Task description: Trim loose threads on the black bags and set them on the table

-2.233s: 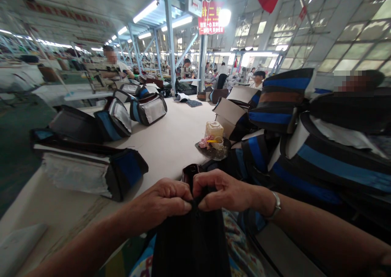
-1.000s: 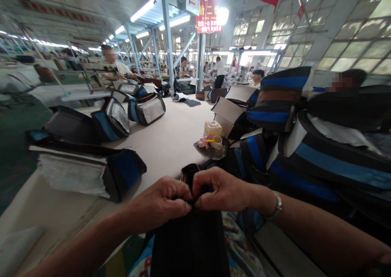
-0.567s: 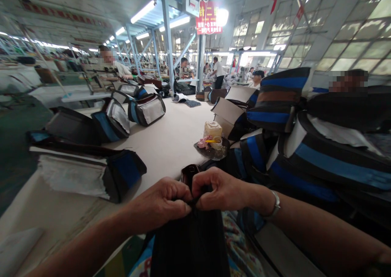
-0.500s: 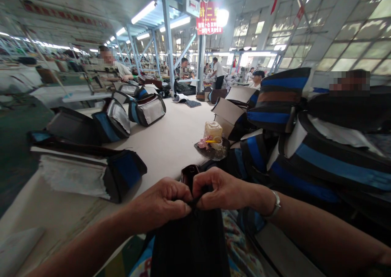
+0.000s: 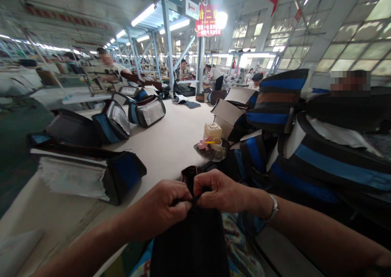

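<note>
A black bag (image 5: 189,248) lies across my lap, its dark brown inside showing at the far opening. My left hand (image 5: 168,201) pinches the bag's upper edge between thumb and bent fingers. Close beside it, my right hand (image 5: 221,191) pinches the same edge, with the fingertips of both hands almost meeting. What exactly lies between the fingertips is too dark and small to make out. A bracelet (image 5: 273,208) circles my right wrist. Patterned cloth (image 5: 241,244) shows beneath the bag.
Several black bags with blue panels, such as one bag (image 5: 126,173), stand along the left of the pale table (image 5: 171,138). More bags (image 5: 342,159) are piled at the right. A dark tray (image 5: 218,154) carries a yellowish block (image 5: 213,132). Co-workers sit and stand farther back.
My hands keep their pinch on the bag's edge and have barely shifted. In the background, a standing person in a white top bends farther forward.
</note>
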{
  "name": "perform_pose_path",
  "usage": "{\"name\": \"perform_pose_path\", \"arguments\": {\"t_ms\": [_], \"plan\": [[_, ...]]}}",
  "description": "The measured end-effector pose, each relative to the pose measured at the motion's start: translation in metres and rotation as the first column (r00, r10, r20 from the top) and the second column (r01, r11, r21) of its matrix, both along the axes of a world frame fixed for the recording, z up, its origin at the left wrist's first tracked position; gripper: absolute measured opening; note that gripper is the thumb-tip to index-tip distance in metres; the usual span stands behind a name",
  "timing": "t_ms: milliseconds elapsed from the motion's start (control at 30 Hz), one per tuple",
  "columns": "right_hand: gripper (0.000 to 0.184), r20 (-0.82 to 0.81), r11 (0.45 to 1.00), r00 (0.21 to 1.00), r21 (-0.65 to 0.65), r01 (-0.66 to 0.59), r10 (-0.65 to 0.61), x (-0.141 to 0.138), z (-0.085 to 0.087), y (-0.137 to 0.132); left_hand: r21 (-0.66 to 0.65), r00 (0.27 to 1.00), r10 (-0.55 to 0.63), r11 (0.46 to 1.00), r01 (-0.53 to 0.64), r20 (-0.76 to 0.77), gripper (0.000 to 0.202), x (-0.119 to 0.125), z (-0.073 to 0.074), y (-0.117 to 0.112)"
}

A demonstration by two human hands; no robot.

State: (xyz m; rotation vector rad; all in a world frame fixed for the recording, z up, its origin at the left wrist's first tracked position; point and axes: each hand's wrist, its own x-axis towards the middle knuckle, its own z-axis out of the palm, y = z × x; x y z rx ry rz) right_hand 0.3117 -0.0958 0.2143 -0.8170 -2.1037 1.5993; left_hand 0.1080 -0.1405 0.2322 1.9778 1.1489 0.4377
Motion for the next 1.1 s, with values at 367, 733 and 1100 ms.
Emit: {"name": "perform_pose_path", "arguments": {"t_ms": [367, 733, 1100], "plan": [[0.002, -0.128, 0.713, 0.978, 0.700, -0.028, 0.163, 0.013, -0.007, -0.001, 0.216, 0.999, -0.033, 0.976, 0.031, 0.006, 0.020, 0.000, -0.010, -0.009], [0.015, 0.044, 0.382, 0.991, 0.920, -0.088, 0.123, 0.029, -0.014, -0.021, -0.183, 0.993, -0.118, 0.977, 0.112, -0.021, 0.038, -0.006, -0.001, -0.001], [0.018, 0.006, 0.771, 0.908, 0.525, -0.360, 0.420, 0.026, 0.013, 0.013, 0.291, 0.992, -0.121, 0.948, 0.127, -0.038, 0.027, 0.001, -0.009, -0.018]]}}
